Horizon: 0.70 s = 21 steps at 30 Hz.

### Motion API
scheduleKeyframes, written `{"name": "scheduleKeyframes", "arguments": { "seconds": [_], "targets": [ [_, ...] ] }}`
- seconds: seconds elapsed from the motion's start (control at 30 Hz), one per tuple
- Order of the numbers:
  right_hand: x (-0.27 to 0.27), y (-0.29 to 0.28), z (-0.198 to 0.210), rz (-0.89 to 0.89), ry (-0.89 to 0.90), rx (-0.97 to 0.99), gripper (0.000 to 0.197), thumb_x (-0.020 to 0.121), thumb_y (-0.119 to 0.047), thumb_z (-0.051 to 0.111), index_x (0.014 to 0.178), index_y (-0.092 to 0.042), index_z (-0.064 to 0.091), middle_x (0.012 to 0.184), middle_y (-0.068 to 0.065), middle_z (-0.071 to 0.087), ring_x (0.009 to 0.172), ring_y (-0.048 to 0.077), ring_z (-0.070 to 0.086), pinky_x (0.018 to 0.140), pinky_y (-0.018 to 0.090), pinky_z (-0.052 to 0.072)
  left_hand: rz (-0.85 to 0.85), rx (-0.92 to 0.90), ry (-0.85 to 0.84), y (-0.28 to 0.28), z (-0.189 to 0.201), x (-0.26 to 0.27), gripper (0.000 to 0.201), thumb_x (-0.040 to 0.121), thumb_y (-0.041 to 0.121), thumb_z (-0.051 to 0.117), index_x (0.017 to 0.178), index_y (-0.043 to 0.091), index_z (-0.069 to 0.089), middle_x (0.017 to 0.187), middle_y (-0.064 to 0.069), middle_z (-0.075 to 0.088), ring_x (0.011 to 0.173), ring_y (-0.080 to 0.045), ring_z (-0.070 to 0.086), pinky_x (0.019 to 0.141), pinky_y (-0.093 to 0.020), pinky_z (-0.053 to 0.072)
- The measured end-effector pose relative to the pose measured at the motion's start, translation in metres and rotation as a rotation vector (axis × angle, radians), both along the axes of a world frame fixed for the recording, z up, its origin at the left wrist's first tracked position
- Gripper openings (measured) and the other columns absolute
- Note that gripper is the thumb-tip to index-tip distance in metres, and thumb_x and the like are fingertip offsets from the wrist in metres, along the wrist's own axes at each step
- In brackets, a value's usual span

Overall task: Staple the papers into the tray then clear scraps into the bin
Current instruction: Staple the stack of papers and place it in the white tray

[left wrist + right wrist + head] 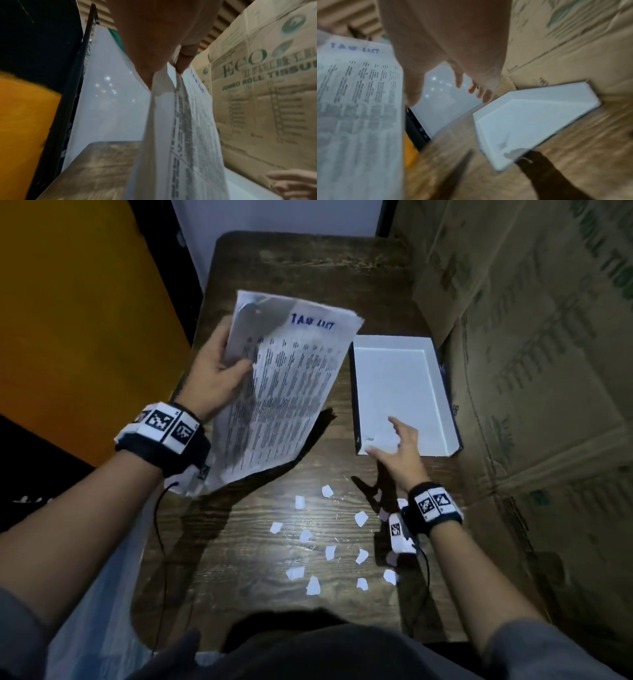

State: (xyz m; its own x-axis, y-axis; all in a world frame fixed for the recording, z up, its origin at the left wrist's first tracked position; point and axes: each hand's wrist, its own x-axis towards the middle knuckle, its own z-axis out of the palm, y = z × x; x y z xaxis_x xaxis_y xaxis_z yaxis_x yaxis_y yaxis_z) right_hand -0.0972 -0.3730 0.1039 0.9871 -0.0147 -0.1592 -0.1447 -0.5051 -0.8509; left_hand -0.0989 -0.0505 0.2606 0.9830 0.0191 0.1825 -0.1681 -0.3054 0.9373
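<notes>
Nearest the body, a scatter of torn white scraps (330, 553) is seen lying on the dark wooden desk (239, 542), below and between the two wrists; some of them are hidden under the right wrist band.

Just beyond the scraps, the right hand (399, 453) is held above the desk with its fingers (458, 79) spread and relaxed, and nothing is gripped by it. Its fingertips are seen over the near left corner of the white tray (442, 392), which lies flat on the desk ahead of and to the right of that hand. Whether the corner is actually touched cannot be told, as the right wrist view is blurred. The tray's floor is bare apart from a faint smudge near the corner under the hand.

To the left, the papers (284, 392) are held up off the desk by the left hand (215, 374), with the thumb curled over the printed front and the fingers behind the left edge. The sheets are tilted and curled, their printed side turned up, a handwritten blue heading at the far end, and their right edge is seen just beside the tray's left wall. In the left wrist view the sheets (180, 128) are pinched between thumb and fingers (185, 59).

Farther right, printed cardboard boxes (548, 371) stand against the desk.
</notes>
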Motion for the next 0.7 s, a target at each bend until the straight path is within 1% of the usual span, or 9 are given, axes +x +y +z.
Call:
{"name": "scheduleKeyframes", "arguments": {
  "seconds": [0.13,0.2,0.27,0.3,0.37,0.47,0.53,0.6,0.7],
  "targets": [
    [0.040,0.031,0.033,0.186,0.103,0.388,0.101,0.068,-0.014,0.084,0.146,-0.031,0.023,0.154,-0.003,0.028,0.137,0.013,0.032,0.109,0.032,0.034,-0.096,-0.092,-0.065,-0.025,0.039,0.026,0.051,0.081,-0.018,0.052,0.112,0.022,0.046,0.105,0.012,0.058,0.094,0.015,0.060,0.085,-0.011,0.049],
    [0.055,0.030,0.044,0.226,0.132,0.542,0.087,0.068,0.000,0.080,0.139,-0.021,0.036,0.142,0.002,0.050,0.129,0.016,0.049,0.101,0.035,0.048,-0.124,-0.220,-0.049,-0.041,0.042,0.043,0.055,0.079,-0.021,0.051,0.112,0.023,0.048,0.107,0.005,0.061,0.098,0.003,0.064,0.088,-0.022,0.054],
    [0.065,0.021,0.051,0.182,0.157,0.644,0.054,0.073,0.014,0.070,0.120,-0.005,0.054,0.111,0.004,0.071,0.105,0.019,0.068,0.084,0.033,0.057,-0.117,-0.319,0.001,-0.060,0.039,0.065,0.054,0.077,-0.022,0.050,0.107,0.023,0.051,0.099,0.008,0.069,0.093,-0.006,0.068,0.082,-0.030,0.058],
    [0.068,0.011,0.051,0.114,0.172,0.679,0.042,0.074,0.016,0.067,0.110,-0.005,0.058,0.100,0.002,0.075,0.096,0.018,0.071,0.078,0.030,0.058,-0.097,-0.374,0.035,-0.068,0.034,0.079,0.051,0.078,-0.021,0.049,0.104,0.022,0.052,0.093,0.010,0.072,0.089,-0.008,0.069,0.078,-0.031,0.058],
    [0.070,-0.014,0.046,-0.046,0.172,0.740,0.041,0.070,0.008,0.071,0.107,-0.005,0.060,0.103,0.007,0.074,0.096,0.019,0.071,0.082,0.030,0.058,-0.049,-0.485,0.171,-0.086,0.015,0.103,0.044,0.082,-0.015,0.052,0.104,0.023,0.052,0.093,0.006,0.072,0.083,-0.012,0.072,0.076,-0.036,0.058],
    [0.081,-0.049,0.022,-0.240,0.171,0.626,0.047,0.073,0.004,0.073,0.117,-0.006,0.060,0.117,0.011,0.069,0.109,0.024,0.067,0.098,0.040,0.051,-0.072,-0.496,0.530,-0.122,-0.051,0.118,0.043,0.083,-0.003,0.062,0.113,0.026,0.052,0.099,-0.002,0.067,0.075,-0.011,0.071,0.068,-0.033,0.061],
    [0.095,-0.062,0.008,-0.274,0.193,0.485,0.042,0.080,0.006,0.068,0.119,-0.008,0.059,0.118,0.010,0.068,0.107,0.024,0.066,0.099,0.043,0.049,-0.139,-0.283,0.718,-0.153,-0.100,0.114,0.064,0.078,-0.006,0.063,0.133,0.021,0.043,0.109,-0.008,0.061,0.084,-0.018,0.064,0.069,-0.038,0.058],
    [0.110,-0.070,0.004,-0.292,0.233,0.282,0.056,0.082,0.002,0.069,0.133,-0.007,0.049,0.124,0.012,0.063,0.105,0.026,0.063,0.095,0.039,0.049,-0.156,-0.030,0.808,-0.182,-0.138,0.111,0.074,0.084,-0.007,0.053,0.146,0.014,0.019,0.115,-0.015,0.057,0.088,-0.025,0.061,0.061,-0.034,0.049],
    [0.126,-0.078,-0.007,-0.305,0.292,0.032,0.059,0.083,0.004,0.067,0.136,0.006,0.041,0.112,0.012,0.056,0.102,0.027,0.056,0.084,0.030,0.043,-0.096,0.127,0.898,-0.212,-0.175,0.118,0.072,0.091,0.002,0.044,0.150,0.009,0.003,0.077,0.000,0.047,0.062,-0.012,0.048,0.051,-0.024,0.036]
  ]
}}
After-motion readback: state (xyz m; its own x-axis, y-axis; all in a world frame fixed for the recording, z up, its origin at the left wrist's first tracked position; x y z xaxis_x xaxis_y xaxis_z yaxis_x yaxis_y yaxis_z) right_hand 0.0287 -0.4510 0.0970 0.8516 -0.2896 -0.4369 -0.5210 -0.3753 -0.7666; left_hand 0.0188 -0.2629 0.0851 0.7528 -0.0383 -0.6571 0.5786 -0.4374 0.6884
